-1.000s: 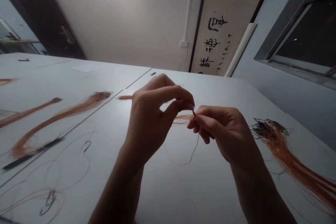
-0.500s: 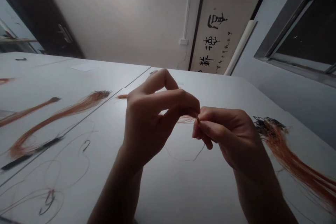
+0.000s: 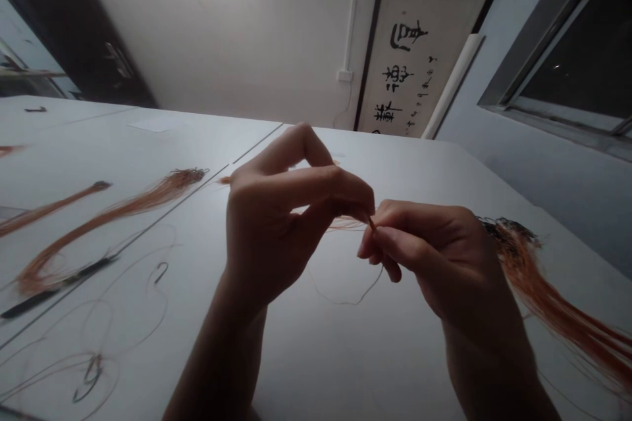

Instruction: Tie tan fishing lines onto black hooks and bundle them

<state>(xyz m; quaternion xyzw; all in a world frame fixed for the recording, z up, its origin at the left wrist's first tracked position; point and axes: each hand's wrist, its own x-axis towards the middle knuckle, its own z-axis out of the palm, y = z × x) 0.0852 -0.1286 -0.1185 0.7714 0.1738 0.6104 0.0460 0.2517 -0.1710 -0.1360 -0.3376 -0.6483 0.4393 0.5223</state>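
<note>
A short, slender orange-brown piece (image 3: 372, 222) is held in the air above the white table (image 3: 345, 355), between the two hands. It looks narrow and slightly slanted, its upper end toward the left hand (image 3: 274, 230) and its lower end toward the right hand (image 3: 449, 247). It is small and dim here, so it may be a bound bit of strands, but its surface detail cannot be made out. The left fingers are pinched on its upper end, thumb and forefinger together, while the right fingers grip it lower down, the thumb pressed against the forefinger. A thin, pale line (image 3: 353, 304) curves down in a loose loop below the hands. Behind the fingertips, fine orange strands (image 3: 345, 224) are partly hidden.

To the right of the right hand lies a thick orange bundle (image 3: 543, 296) with dark hooks massed at its far end. On the left, a curved orange bundle (image 3: 113, 212) also ends in a cluster of small hooks. Nearer are a single dark hook (image 3: 160, 272), a tangle of hooks (image 3: 91, 376) with thin looping lines, and a long dark tool (image 3: 81, 276)
</note>
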